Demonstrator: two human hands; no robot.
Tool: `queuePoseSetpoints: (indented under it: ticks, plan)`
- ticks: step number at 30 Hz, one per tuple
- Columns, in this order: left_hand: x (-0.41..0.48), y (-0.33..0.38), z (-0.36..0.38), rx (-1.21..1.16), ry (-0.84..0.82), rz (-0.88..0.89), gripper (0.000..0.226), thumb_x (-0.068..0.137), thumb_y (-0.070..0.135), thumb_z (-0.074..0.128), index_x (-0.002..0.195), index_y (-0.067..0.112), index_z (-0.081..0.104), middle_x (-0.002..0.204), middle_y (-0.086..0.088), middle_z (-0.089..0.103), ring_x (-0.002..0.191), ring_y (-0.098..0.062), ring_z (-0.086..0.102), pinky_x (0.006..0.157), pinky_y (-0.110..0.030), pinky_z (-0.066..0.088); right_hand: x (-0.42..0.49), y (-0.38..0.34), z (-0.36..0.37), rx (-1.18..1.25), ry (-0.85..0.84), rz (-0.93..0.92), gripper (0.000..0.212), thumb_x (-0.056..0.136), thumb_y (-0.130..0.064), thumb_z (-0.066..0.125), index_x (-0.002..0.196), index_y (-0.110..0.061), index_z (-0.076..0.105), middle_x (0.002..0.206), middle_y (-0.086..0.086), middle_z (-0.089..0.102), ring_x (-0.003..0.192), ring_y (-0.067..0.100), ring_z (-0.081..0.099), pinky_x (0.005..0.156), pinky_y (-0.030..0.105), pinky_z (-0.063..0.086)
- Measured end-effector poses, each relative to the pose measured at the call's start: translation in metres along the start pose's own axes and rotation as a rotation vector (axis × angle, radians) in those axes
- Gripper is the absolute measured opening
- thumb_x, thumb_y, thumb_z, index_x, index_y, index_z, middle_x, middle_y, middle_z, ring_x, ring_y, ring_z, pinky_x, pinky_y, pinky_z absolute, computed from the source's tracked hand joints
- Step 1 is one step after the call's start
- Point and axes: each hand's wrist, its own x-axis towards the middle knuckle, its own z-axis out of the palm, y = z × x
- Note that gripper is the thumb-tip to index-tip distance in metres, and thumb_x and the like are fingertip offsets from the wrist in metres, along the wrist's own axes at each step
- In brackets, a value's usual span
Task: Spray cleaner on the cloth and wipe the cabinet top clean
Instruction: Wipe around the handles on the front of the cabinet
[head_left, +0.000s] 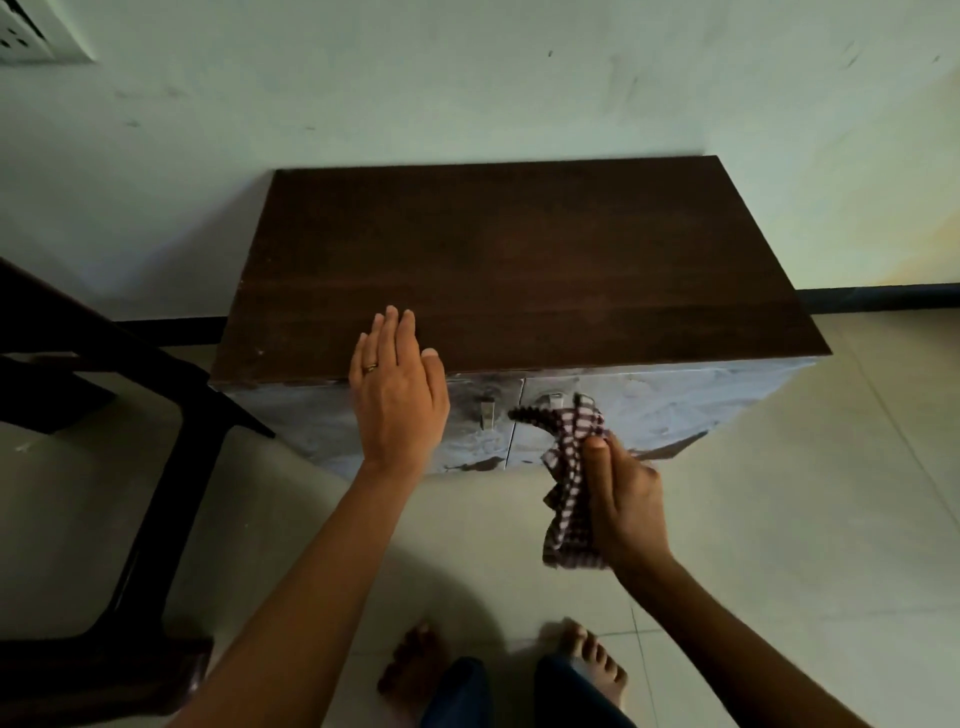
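A low cabinet stands against the wall, and its dark brown wooden top (519, 260) is bare. My left hand (397, 395) hovers flat over the front left edge of the top, fingers together and extended, holding nothing; a ring is on one finger. My right hand (621, 499) is in front of the cabinet doors, below the top's edge, gripping a crumpled checked cloth (569, 467) in dark and white squares. The cloth hangs down from my fist. No spray bottle is in view.
The cabinet's pale front (675, 400) has two doors with small handles (488, 410). A dark chair (104, 415) stands close on the left. My bare feet (587, 660) are on the tiled floor. A switch plate (31, 31) is on the wall at top left.
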Motion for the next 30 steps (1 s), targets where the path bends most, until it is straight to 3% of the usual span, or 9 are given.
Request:
queuePoseSetpoints:
  ticks: [4, 7, 9, 12, 15, 19, 23, 27, 30]
  plan:
    - [0.000, -0.002, 0.003, 0.000, 0.016, 0.014, 0.049, 0.098, 0.028, 0.026, 0.137, 0.004, 0.043, 0.145, -0.013, 0.043, 0.139, -0.024, 0.033, 0.114, -0.034, 0.013, -0.017, 0.012, 0.032, 0.459, 0.177, 0.394, 0.035, 0.095, -0.051, 0.033, 0.100, -0.027, 0.058, 0.105, 0.003, 0.065, 0.097, 0.020, 0.063, 0.082, 0.041, 0.054]
    - [0.001, -0.003, 0.006, 0.004, 0.038, 0.014, 0.049, 0.098, 0.028, 0.025, 0.137, 0.006, 0.043, 0.145, -0.010, 0.043, 0.138, -0.022, 0.035, 0.115, -0.036, 0.016, -0.012, 0.007, 0.056, 0.608, 0.175, 0.467, 0.048, 0.093, -0.054, 0.034, 0.123, -0.021, 0.051, 0.115, 0.005, 0.060, 0.102, 0.020, 0.059, 0.086, 0.039, 0.050]
    - [0.001, -0.003, 0.008, 0.015, 0.052, 0.017, 0.048, 0.098, 0.027, 0.026, 0.137, 0.007, 0.044, 0.145, -0.009, 0.044, 0.138, -0.021, 0.035, 0.115, -0.036, 0.017, -0.008, 0.004, 0.073, 0.544, 0.177, 0.422, 0.051, 0.091, -0.058, 0.036, 0.124, -0.020, 0.048, 0.113, 0.000, 0.059, 0.102, 0.013, 0.057, 0.088, 0.037, 0.047]
    - [0.000, -0.004, 0.010, 0.021, 0.073, 0.024, 0.047, 0.097, 0.027, 0.026, 0.136, 0.008, 0.046, 0.143, -0.008, 0.046, 0.136, -0.020, 0.037, 0.115, -0.037, 0.018, 0.004, -0.001, 0.099, 0.312, 0.218, 0.279, 0.027, 0.096, -0.042, 0.037, 0.106, -0.020, 0.050, 0.102, -0.002, 0.058, 0.093, 0.009, 0.055, 0.079, 0.029, 0.043]
    - [0.001, -0.005, 0.012, 0.018, 0.094, 0.039, 0.047, 0.097, 0.026, 0.027, 0.135, 0.008, 0.048, 0.142, -0.008, 0.048, 0.135, -0.020, 0.039, 0.114, -0.036, 0.019, 0.020, -0.005, 0.118, 0.156, 0.237, 0.198, 0.027, 0.098, -0.025, 0.045, 0.113, -0.003, 0.049, 0.107, 0.003, 0.047, 0.091, 0.010, 0.043, 0.074, 0.022, 0.035]
    - [0.002, -0.005, 0.014, 0.017, 0.110, 0.049, 0.047, 0.097, 0.025, 0.027, 0.134, 0.008, 0.049, 0.141, -0.007, 0.049, 0.135, -0.019, 0.040, 0.114, -0.036, 0.019, 0.032, -0.012, 0.128, 0.142, 0.302, 0.193, 0.036, 0.095, -0.026, 0.053, 0.115, 0.003, 0.045, 0.109, 0.007, 0.044, 0.091, 0.008, 0.036, 0.073, 0.012, 0.026]
    - [0.001, -0.005, 0.016, 0.023, 0.113, 0.038, 0.046, 0.097, 0.025, 0.028, 0.134, 0.010, 0.049, 0.142, -0.005, 0.048, 0.135, -0.018, 0.039, 0.114, -0.035, 0.018, 0.039, -0.017, 0.135, 0.184, 0.377, 0.321, 0.037, 0.094, -0.032, 0.054, 0.110, -0.001, 0.044, 0.106, 0.004, 0.044, 0.091, 0.010, 0.038, 0.070, 0.013, 0.024]
    - [0.001, -0.005, 0.015, 0.019, 0.105, 0.035, 0.046, 0.097, 0.025, 0.028, 0.135, 0.010, 0.048, 0.143, -0.005, 0.048, 0.136, -0.018, 0.038, 0.114, -0.035, 0.018, 0.039, -0.017, 0.136, 0.156, 0.399, 0.270, 0.034, 0.092, -0.029, 0.057, 0.105, 0.000, 0.046, 0.102, 0.005, 0.043, 0.083, 0.001, 0.032, 0.070, 0.012, 0.024]
    - [0.001, -0.004, 0.012, 0.019, 0.099, 0.037, 0.047, 0.097, 0.026, 0.026, 0.136, 0.011, 0.047, 0.143, -0.004, 0.047, 0.136, -0.017, 0.038, 0.115, -0.034, 0.017, 0.035, -0.007, 0.134, 0.142, 0.381, 0.230, 0.036, 0.091, -0.027, 0.059, 0.108, 0.002, 0.047, 0.108, 0.014, 0.052, 0.092, 0.016, 0.047, 0.071, 0.011, 0.026]
